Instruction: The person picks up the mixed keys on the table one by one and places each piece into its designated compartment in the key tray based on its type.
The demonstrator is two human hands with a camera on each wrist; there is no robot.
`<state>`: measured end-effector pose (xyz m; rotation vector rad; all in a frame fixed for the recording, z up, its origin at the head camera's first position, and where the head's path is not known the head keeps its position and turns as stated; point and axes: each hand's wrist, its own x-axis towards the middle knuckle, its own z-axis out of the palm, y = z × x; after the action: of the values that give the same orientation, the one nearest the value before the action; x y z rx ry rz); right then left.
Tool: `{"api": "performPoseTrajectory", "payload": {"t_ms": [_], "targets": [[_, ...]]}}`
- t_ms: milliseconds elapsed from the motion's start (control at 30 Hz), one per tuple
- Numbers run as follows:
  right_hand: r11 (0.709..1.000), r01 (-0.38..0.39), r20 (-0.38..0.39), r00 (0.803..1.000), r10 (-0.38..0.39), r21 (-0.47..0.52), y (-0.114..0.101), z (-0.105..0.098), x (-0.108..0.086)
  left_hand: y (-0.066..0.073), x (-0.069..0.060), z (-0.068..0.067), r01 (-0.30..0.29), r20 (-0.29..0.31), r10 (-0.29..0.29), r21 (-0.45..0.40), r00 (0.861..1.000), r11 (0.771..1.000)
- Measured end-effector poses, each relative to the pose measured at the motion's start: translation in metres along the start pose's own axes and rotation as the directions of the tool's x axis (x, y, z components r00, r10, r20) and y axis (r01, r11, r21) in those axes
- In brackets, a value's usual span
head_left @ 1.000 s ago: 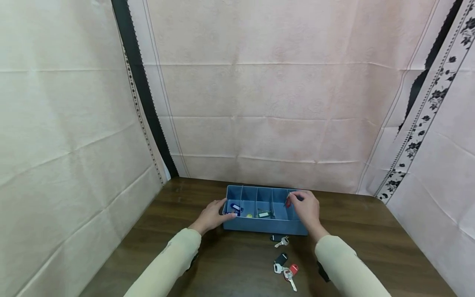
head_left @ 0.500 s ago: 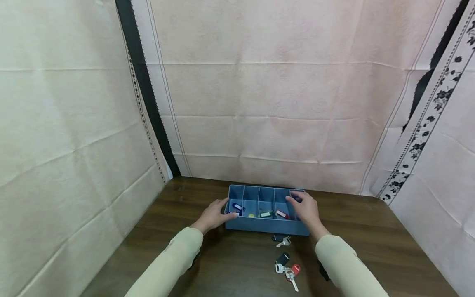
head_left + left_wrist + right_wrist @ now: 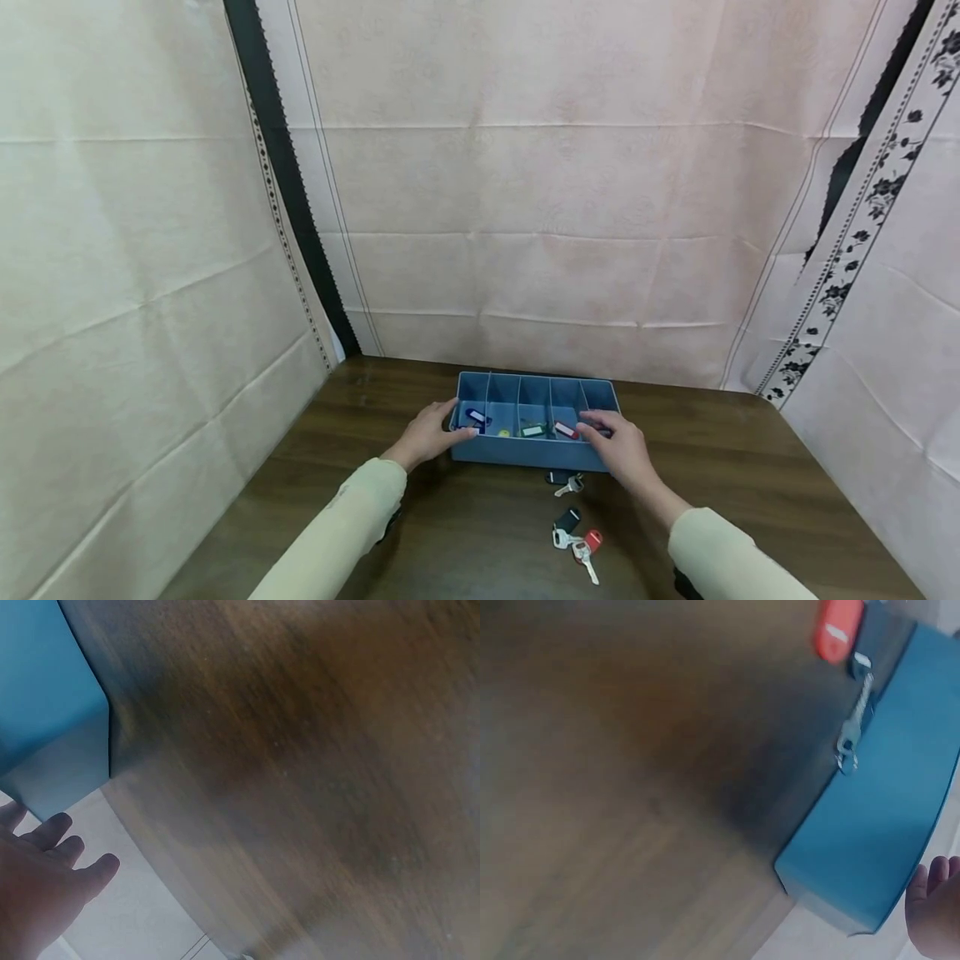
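Note:
A blue compartment tray [image 3: 525, 454] stands on the table. My left hand [image 3: 427, 435] is at its left end, thumb over the front rim and fingers along the side; in the left wrist view its fingers look loosely spread. My right hand [image 3: 621, 442] hovers at the front rim near the right end, fingers loosely bent with nothing seen between them. A red key tag [image 3: 566, 430] lies in the fourth compartment, a green key tag [image 3: 534, 431] in the third, a small yellow piece [image 3: 504, 432] in the second, and dark blue key tags [image 3: 476, 415] in the leftmost.
Before the tray lies a key [image 3: 570, 486] with a dark tag [image 3: 557, 477]. Nearer me are a black key tag [image 3: 567, 521], a red tag [image 3: 592, 541] and silver keys [image 3: 584, 557]. Pale cloth [image 3: 525, 183] hangs around the brown table [image 3: 450, 533].
My right hand let go of the red key tag, which now lies in the fourth compartment, and then moved back toward the front rim. The left hand stayed at the tray's left end.

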<state>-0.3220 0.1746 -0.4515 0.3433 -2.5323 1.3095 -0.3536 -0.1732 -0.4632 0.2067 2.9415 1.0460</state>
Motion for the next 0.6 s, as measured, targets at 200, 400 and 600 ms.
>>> {"api": "performPoseTrajectory", "payload": {"t_ms": [200, 400, 600], "targets": [[0.998, 0.067, -0.004, 0.998, -0.067, -0.02, -0.001, -0.004, -0.034, 0.002, -0.002, -0.001, 0.003, 0.004, -0.003, 0.001, 1.0, 1.0], [0.991, 0.091, 0.064, 0.994, -0.085, -0.095, 0.006, 0.001, -0.078, 0.004, -0.003, -0.002, 0.007, 0.008, -0.007, -0.004, 1.0, 1.0], [0.986, 0.097, 0.201, 0.977, -0.067, -0.139, 0.016, 0.005, -0.108, 0.003, -0.002, -0.002, 0.006, 0.01, -0.006, 0.0, 1.0, 1.0]]}}
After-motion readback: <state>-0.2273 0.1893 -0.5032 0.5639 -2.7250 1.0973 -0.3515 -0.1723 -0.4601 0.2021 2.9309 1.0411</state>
